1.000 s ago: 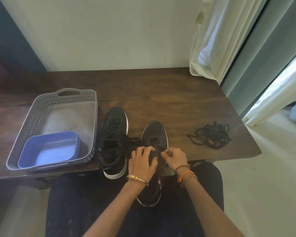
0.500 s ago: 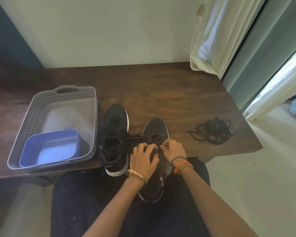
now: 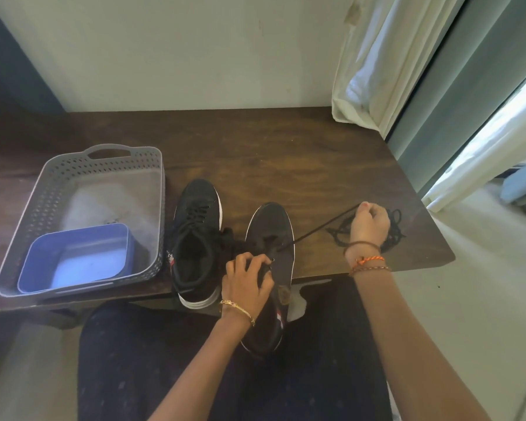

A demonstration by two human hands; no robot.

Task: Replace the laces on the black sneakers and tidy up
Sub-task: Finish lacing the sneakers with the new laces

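Grey perforated basket point(image 3: 49, 189) sitting at the left on the dark wooden counter point(image 3: 286, 153), holding a blue tub point(image 3: 73, 256) in its near corner; white curtain point(image 3: 374, 62) hanging at far right.

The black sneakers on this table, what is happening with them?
A person is working on the laces. The left hand grips the right sneaker, which overhangs the table edge; the right hand pinches a lace stretched taut from its eyelets. The left sneaker is laced. A loose lace pile lies beside.
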